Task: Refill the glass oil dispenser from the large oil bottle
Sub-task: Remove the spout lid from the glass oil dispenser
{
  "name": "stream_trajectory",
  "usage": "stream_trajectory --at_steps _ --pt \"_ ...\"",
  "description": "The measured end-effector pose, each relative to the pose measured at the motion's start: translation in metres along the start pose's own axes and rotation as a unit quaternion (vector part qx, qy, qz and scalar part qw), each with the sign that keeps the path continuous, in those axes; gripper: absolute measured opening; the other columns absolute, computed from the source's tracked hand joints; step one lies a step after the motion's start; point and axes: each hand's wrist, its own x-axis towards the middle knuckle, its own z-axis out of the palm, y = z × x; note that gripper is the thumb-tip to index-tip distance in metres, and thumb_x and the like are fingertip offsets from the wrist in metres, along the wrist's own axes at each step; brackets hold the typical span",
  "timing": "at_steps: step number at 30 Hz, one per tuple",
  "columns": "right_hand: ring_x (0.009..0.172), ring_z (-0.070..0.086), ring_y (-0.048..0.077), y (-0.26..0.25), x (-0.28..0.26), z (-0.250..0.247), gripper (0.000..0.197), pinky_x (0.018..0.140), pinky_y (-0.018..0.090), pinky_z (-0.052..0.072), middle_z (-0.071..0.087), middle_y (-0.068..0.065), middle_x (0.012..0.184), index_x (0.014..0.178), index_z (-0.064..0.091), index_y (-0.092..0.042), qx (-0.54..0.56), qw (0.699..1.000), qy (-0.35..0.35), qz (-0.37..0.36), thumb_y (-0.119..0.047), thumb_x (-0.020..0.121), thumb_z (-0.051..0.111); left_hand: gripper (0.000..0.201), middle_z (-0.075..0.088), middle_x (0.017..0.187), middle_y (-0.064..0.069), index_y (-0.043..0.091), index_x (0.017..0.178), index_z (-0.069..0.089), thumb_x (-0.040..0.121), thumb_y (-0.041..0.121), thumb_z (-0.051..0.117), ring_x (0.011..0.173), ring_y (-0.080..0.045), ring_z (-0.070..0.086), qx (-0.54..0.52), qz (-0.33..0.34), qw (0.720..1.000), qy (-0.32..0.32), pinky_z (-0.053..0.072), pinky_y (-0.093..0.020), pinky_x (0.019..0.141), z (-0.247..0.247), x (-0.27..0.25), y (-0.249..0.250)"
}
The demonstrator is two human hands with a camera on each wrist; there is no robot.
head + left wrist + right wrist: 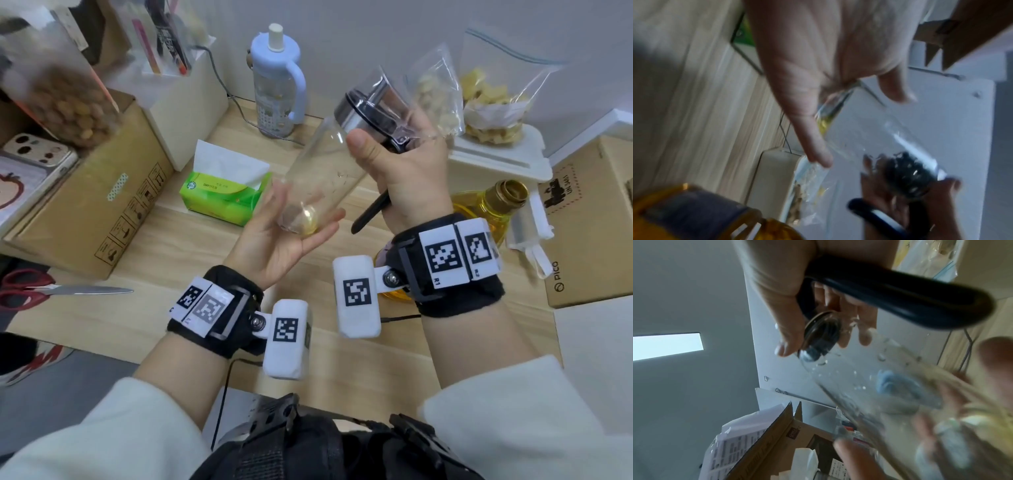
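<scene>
I hold the glass oil dispenser (325, 164) tilted in the air above the wooden table (171, 308). It is clear, with a little yellow oil pooled at its base. My right hand (394, 147) grips its steel and black lid (366, 106), and the black handle (371, 212) sticks out below my palm. My left hand (301, 219) lies palm up under the base, its fingers loosely straight and cupping the glass. The large oil bottle (493, 205), golden with a gold cap, stands on the table behind my right wrist. The right wrist view shows the handle (900, 293) and the glass body (869, 378).
A green tissue pack (222, 195) and a blue-white water bottle (277, 78) stand behind the dispenser. Cardboard boxes sit at the left (85, 205) and right (589, 222). Snack bags (493, 102) rest on a white box (496, 161). Red-handled scissors (51, 291) lie at the left edge.
</scene>
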Motion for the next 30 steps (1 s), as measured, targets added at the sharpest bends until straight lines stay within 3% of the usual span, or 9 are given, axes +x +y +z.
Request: stream_trajectory --at_steps 3,6,8,11,13,15,20,24,30 --pt "0.105 0.060 0.026 0.003 0.001 -0.003 0.063 0.098 0.046 0.047 0.065 0.005 0.102 0.115 0.054 -0.013 0.014 1.000 0.022 0.012 -0.010 0.059 0.083 0.089 0.050 0.127 -0.011 0.026 0.116 0.043 0.042 0.011 0.090 0.094 -0.039 0.066 -0.022 0.043 0.999 0.003 0.056 -0.025 0.058 -0.008 0.000 -0.002" --pt "0.101 0.060 0.023 0.002 0.003 -0.006 0.052 0.082 0.034 0.051 0.065 0.003 0.101 0.115 0.054 -0.015 0.019 0.999 -0.005 0.026 -0.004 0.066 0.072 0.061 0.063 0.103 -0.015 0.020 0.107 0.051 0.059 0.042 0.080 0.065 -0.020 0.068 0.006 -0.043 0.999 -0.016 0.051 -0.018 0.044 -0.007 -0.003 0.005" --pt "0.099 0.061 0.023 0.003 0.001 -0.004 0.051 0.075 0.031 0.052 0.066 0.003 0.098 0.114 0.054 -0.015 0.015 0.999 -0.024 0.036 -0.003 0.067 0.071 0.062 0.070 0.083 -0.014 0.013 0.105 0.053 0.076 0.067 0.045 0.055 -0.016 0.066 0.081 -0.111 0.990 -0.003 0.053 -0.019 0.046 -0.004 -0.004 0.007" --pt "0.095 0.061 0.019 0.007 -0.004 0.001 0.057 0.084 0.038 0.052 0.065 0.002 0.096 0.115 0.054 -0.012 -0.007 0.999 -0.015 0.031 -0.002 0.063 0.073 0.056 0.068 0.101 -0.010 0.015 0.107 0.055 0.087 0.061 0.031 0.082 -0.022 0.070 0.116 -0.061 0.988 0.079 0.059 -0.032 0.064 -0.004 -0.002 0.004" --pt "0.092 0.061 0.016 0.009 -0.006 0.003 0.058 0.084 0.037 0.051 0.065 -0.001 0.095 0.113 0.054 -0.017 -0.007 0.999 -0.004 0.037 -0.002 0.061 0.074 0.041 0.059 0.112 -0.005 0.024 0.109 0.051 0.081 0.054 0.048 0.095 -0.023 0.065 0.131 0.038 0.986 0.098 0.057 -0.043 0.073 -0.006 -0.002 0.005" --pt "0.092 0.062 0.016 0.010 -0.006 0.005 0.059 0.083 0.035 0.051 0.066 0.000 0.096 0.113 0.054 -0.021 -0.010 0.999 0.006 0.047 -0.003 0.060 0.074 0.055 0.057 0.109 -0.002 0.030 0.105 0.052 0.060 0.054 0.071 0.097 -0.022 0.062 0.220 0.099 0.968 0.073 0.055 -0.038 0.076 -0.004 -0.004 0.010" --pt "0.088 0.062 0.014 0.012 -0.008 0.010 0.066 0.078 0.028 0.049 0.065 0.008 0.104 0.120 0.052 -0.015 -0.033 0.997 0.004 0.064 -0.007 0.059 0.075 0.090 0.059 0.103 -0.003 0.043 0.111 0.038 0.033 0.040 0.084 0.096 -0.019 0.063 0.509 0.159 0.843 0.064 0.052 -0.032 0.077 0.009 0.000 0.016" --pt "0.081 0.057 0.022 0.011 -0.004 0.002 0.047 0.066 0.031 0.044 0.069 -0.002 0.082 0.106 0.060 -0.021 -0.012 0.994 -0.030 0.101 -0.005 0.063 0.073 0.073 0.053 0.111 -0.017 0.033 0.106 0.038 0.047 0.020 0.079 0.085 -0.018 0.063 0.448 0.113 0.886 -0.034 0.054 -0.031 0.076 0.005 0.001 0.023" --pt "0.070 0.064 0.008 0.014 -0.002 -0.004 0.042 0.059 0.023 0.046 0.072 -0.008 0.077 0.100 0.061 -0.023 -0.015 0.994 -0.048 0.099 0.002 0.068 0.071 0.073 0.054 0.105 0.006 0.022 0.115 0.050 0.046 0.025 0.076 0.100 -0.011 0.055 0.455 0.058 0.887 -0.045 0.047 -0.028 0.088 -0.002 0.007 0.027"
